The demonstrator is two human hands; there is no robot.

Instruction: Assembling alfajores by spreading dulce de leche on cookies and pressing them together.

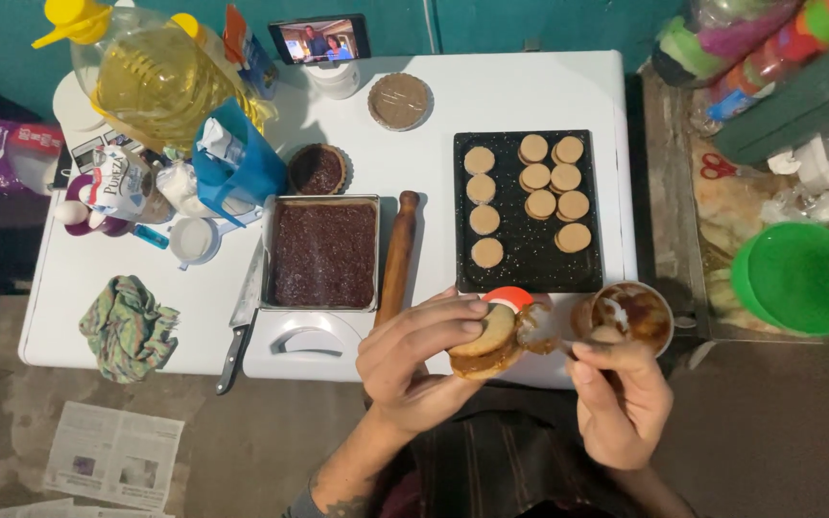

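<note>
The right hand (619,398) pinches a utensil whose handle is largely hidden by the fingers – only its caramel-loaded tip (536,328) shows, pointing toward 9 o'clock at the stacked cookie (485,342). The left hand (414,360) is closed around that cookie at the counter (520,91) edge, at 6 o'clock from the black tray (527,251), its long axis running 8 to 2 o'clock. Counted: about eleven cookie rounds (540,203) on the tray, some stacked and hard to separate – one caramel cup (633,315), one rolling pin (397,255), one knife (241,323).
</note>
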